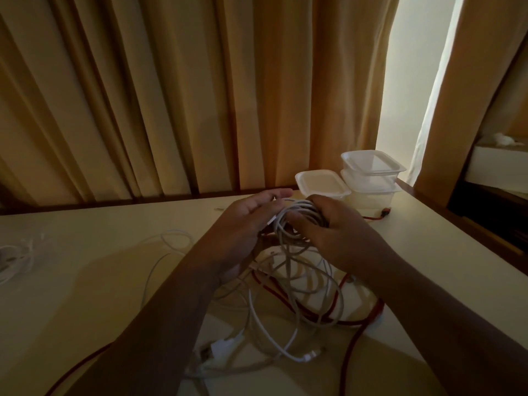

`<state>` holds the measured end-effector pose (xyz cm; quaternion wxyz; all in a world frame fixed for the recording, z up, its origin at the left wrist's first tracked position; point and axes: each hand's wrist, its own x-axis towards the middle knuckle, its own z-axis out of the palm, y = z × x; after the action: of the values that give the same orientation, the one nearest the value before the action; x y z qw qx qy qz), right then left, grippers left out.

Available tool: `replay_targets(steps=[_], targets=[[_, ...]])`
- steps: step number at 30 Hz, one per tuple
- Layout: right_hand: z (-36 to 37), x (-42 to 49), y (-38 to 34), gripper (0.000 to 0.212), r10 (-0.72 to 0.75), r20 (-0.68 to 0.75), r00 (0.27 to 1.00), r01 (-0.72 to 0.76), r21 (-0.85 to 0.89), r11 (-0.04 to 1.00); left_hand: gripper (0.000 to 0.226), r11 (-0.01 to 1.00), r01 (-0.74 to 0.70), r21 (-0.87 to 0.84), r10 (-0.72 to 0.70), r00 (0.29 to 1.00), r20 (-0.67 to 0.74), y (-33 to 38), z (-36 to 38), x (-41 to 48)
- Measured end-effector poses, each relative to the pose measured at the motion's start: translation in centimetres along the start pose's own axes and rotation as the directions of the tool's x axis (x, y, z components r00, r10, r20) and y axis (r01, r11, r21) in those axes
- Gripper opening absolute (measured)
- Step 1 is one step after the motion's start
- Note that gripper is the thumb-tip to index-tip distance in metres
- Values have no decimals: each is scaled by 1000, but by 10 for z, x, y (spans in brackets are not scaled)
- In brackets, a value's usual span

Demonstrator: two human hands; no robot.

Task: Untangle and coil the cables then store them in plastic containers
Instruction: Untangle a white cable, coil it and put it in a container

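Cables (288, 281) lie in a loose white tangle on the cream table (85, 267) just below my wrists. A red braided cable (371, 315) is threaded through and under them, so I judge most of the sorting is not yet done. The plastic containers (371, 178), two stacked and one lidded just beside them, sit at the table's far edge, near enough for storing. My right hand (337, 232) curls its fingers round the white coil (297, 212) to keep the loops from springing apart. My left hand (245, 224) lies flat, fingers straight, against the coil's other side to steady it. Strands drop from the coil into the tangle below. A small white connector (310, 356) rests loose near the front edge.
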<state>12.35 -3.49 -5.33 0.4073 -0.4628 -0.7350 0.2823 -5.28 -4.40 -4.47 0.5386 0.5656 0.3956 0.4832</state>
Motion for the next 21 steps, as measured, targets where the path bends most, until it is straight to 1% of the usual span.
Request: replay_targets(steps=[3,5,8,10,13,15,18,19,21], targets=[[6,-1,-4,20,-12,-54,998,14,36,999,29,999,-35,21,36,998,-57,-1,-2,0],[8,0,-4,20,-12,-104,994,16,29,999,29,996,-73,45,77,992,-97,-4,0,1],[7,0,-2,22,-25,-148,989,24,-9,1000,34,990,-117,74,122,990,-67,-4,4,1],[8,0,0,25,-58,-166,984,47,-68,997,38,973,-156,172,169,984,-62,-6,3,3],[10,1,1,27,-131,-181,975,97,-187,978,39,924,-204,323,251,962,-110,-11,2,6],[12,1,-1,24,-144,-195,970,102,-213,972,40,846,-231,480,334,932,-140,-12,2,6],[12,2,-1,24,-107,-213,971,64,-197,978,38,673,-247,697,476,866,-152,-12,4,4],[12,3,0,25,-90,-219,972,49,-185,982,37,624,-255,739,524,838,-153,-13,5,4],[12,4,0,26,-57,-222,973,21,-162,987,31,563,-281,777,610,776,-161,-14,6,2]])
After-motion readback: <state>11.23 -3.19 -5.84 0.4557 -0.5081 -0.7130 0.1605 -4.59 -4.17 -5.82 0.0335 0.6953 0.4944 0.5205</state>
